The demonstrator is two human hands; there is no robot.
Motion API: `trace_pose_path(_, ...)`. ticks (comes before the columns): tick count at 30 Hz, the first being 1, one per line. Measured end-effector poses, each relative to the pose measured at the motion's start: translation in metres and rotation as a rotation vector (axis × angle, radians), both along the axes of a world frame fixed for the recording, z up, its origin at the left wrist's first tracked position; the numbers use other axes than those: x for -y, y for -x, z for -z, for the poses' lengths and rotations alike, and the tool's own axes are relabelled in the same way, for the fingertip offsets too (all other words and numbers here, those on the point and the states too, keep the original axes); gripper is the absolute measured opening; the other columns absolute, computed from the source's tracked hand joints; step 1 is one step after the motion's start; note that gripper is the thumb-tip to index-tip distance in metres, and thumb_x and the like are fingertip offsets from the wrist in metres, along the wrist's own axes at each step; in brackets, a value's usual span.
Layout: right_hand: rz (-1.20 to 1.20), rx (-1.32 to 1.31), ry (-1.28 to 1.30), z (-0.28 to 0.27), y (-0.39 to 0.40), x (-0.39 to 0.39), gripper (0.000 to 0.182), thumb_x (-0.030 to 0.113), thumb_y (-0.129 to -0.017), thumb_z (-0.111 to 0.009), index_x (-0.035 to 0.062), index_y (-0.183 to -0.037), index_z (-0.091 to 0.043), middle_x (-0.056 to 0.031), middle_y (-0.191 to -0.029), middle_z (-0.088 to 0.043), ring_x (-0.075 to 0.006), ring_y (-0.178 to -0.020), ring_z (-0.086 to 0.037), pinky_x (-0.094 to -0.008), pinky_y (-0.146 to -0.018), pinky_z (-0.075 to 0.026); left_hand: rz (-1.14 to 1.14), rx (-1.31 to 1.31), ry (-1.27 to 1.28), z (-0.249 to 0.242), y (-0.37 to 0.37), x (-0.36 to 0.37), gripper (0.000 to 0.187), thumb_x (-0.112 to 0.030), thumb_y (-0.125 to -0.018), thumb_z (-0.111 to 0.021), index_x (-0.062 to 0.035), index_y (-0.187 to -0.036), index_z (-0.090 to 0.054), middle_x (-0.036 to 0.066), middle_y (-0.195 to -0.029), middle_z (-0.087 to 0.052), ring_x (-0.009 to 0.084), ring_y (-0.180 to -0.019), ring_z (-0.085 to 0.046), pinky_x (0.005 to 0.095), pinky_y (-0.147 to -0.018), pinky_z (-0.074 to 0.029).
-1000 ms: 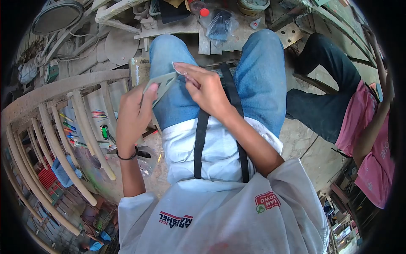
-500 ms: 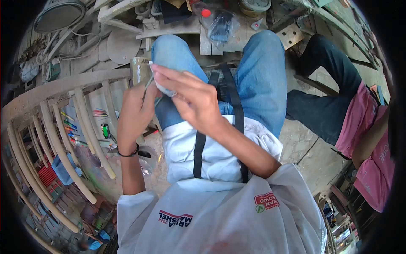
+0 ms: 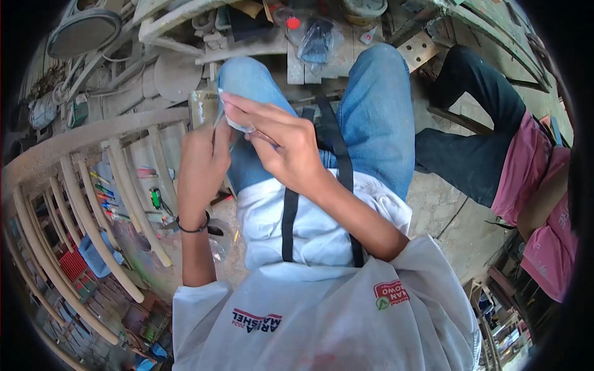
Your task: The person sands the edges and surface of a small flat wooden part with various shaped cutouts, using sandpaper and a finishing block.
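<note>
My left hand [image 3: 203, 154], with a dark band at the wrist, is closed on a thin grey strip [image 3: 219, 116] that stands up past the fingertips. My right hand [image 3: 286, 145] reaches across from the other side, its fingers folded over a small white piece [image 3: 242, 127] pressed close to the strip. Both hands meet above my left knee [image 3: 247, 71]. Most of the white piece is hidden by the right fingers, and I cannot tell what it is.
To the left stands a curved wooden rail with slats [image 3: 99, 136]; pens [image 3: 105, 191] and a green-and-black item [image 3: 156, 198] lie beyond it. Ahead, a bench holds a clear plastic bag [image 3: 318, 43] and a red-capped bottle [image 3: 292, 23]. Another person [image 3: 489, 142] sits at the right.
The hands stay together at nearly the same spot, with the right fingers shifted slightly around the white piece. The whole view has moved a little.
</note>
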State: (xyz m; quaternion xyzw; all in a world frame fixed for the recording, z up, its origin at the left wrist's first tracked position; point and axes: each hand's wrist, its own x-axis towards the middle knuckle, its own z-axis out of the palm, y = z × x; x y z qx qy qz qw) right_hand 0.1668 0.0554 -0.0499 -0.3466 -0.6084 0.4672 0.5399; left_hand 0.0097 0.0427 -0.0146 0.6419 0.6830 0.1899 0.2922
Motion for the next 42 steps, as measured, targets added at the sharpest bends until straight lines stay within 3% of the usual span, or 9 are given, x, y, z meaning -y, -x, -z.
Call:
trace_pose_path(5,0.009,0.177,0.05,0.068,-0.002,-0.008,0.039,-0.013,-0.078,-0.054,-0.003,-0.113,-0.067,-0.0156,-0.127,-0.063,-0.0239,-0.104,-0.068,-0.0277,-0.077,-0.055,-0.067,-0.053,0.096,-0.012,-0.003,-0.008,0.042,-0.025,-0.1,-0.05,0.0074,-0.076,-0.061,0.022,-0.059,-0.057,0.0321,-0.051,-0.058,0.0424,-0.054,-0.043)
trace_pose_path(8,-0.007,0.009,0.003,0.0,-0.002,-0.003,0.038,-0.014,-0.08,-0.052,-0.0041,-0.113,-0.068,-0.0179,-0.125,-0.064,-0.0277,-0.108,-0.067,-0.0294,-0.084,-0.056,-0.024,0.032,0.03,-0.004,0.001,-0.003,0.042,-0.026,-0.1,-0.05,0.0073,-0.075,-0.061,0.022,-0.059,-0.057,0.0322,-0.051,-0.058,0.043,-0.054,-0.043)
trace_pose_path(11,-0.021,0.043,0.078,0.062,0.001,-0.007,0.04,-0.014,-0.078,-0.053,-0.004,-0.114,-0.067,-0.0176,-0.126,-0.063,-0.0267,-0.105,-0.068,-0.0286,-0.079,-0.055,-0.022,0.016,-0.027,0.004,0.004,0.0,0.044,-0.027,-0.1,-0.05,0.0076,-0.075,-0.06,0.021,-0.058,-0.056,0.03,-0.05,-0.056,0.0411,-0.053,-0.042)
trace_pose_path(16,-0.027,0.005,0.023,0.004,-0.004,-0.003,0.04,-0.013,-0.078,-0.053,-0.0037,-0.114,-0.067,-0.0177,-0.126,-0.063,-0.0261,-0.104,-0.069,-0.0292,-0.08,-0.055,-0.082,0.007,0.089,-0.002,-0.002,-0.001,0.045,-0.027,-0.1,-0.051,0.0082,-0.074,-0.059,0.019,-0.056,-0.053,0.0258,-0.048,-0.052,0.0391,-0.051,-0.039)
trace_pose_path(20,-0.061,0.13,0.222,0.07,-0.005,-0.009,0.04,-0.013,-0.078,-0.053,-0.0045,-0.116,-0.065,-0.016,-0.128,-0.063,-0.0262,-0.107,-0.067,-0.0304,-0.083,-0.054,-0.083,0.036,-0.038,0.005,0.007,-0.004,0.046,-0.027,-0.1,-0.051,0.0081,-0.072,-0.059,0.018,-0.054,-0.052,0.021,-0.047,-0.047,0.038,-0.05,-0.038)
trace_pose_path(24,0.013,0.041,-0.021,0.007,-0.003,-0.002,0.035,-0.014,-0.078,-0.053,-0.0074,-0.11,-0.066,-0.0204,-0.124,-0.063,-0.0331,-0.108,-0.066,-0.0343,-0.088,-0.054,-0.078,0.049,0.039,0.002,0.003,-0.007,0.047,-0.028,-0.101,-0.051,0.0076,-0.072,-0.06,0.014,-0.053,-0.05,0.0159,-0.049,-0.048,0.0365,-0.05,-0.038)
trace_pose_path(33,0.072,0.051,0.049,0.028,0.006,-0.002,0.032,-0.015,-0.076,-0.051,-0.0088,-0.104,-0.068,-0.0209,-0.117,-0.066,-0.0347,-0.106,-0.066,-0.0362,-0.092,-0.054,-0.105,0.091,0.114,0.001,0.013,-0.007,0.047,-0.03,-0.101,-0.052,0.0082,-0.075,-0.062,0.009,-0.059,-0.058,0.0109,-0.054,-0.053,0.0292,-0.053,-0.044)
trace_pose_path(36,-0.021,0.369,0.084,0.076,-0.011,-0.017,0.035,-0.013,-0.078,-0.052,-0.0063,-0.109,-0.067,-0.0201,-0.115,-0.067,-0.0355,-0.105,-0.066,-0.035,-0.092,-0.054,-0.128,0.165,0.082,0.001,0.022,-0.006,0.045,-0.028,-0.101,-0.053,0.0082,-0.077,-0.064,0.011,-0.065,-0.064,0.0106,-0.063,-0.059,0.0275,-0.059,-0.048)
trace_pose_path(42,0.033,0.078,-0.006,0.025,-0.009,-0.005,0.034,-0.013,-0.08,-0.048,-0.008,-0.109,-0.066,-0.0213,-0.115,-0.067,-0.03,-0.104,-0.068,-0.0329,-0.093,-0.053,-0.268,0.343,-0.033,0.002,0.014,0.016,0.035,-0.024,-0.1,-0.054,0.006,-0.088,-0.068,0.013,-0.076,-0.069,0.0124,-0.072,-0.063,0.0294,-0.066,-0.049)
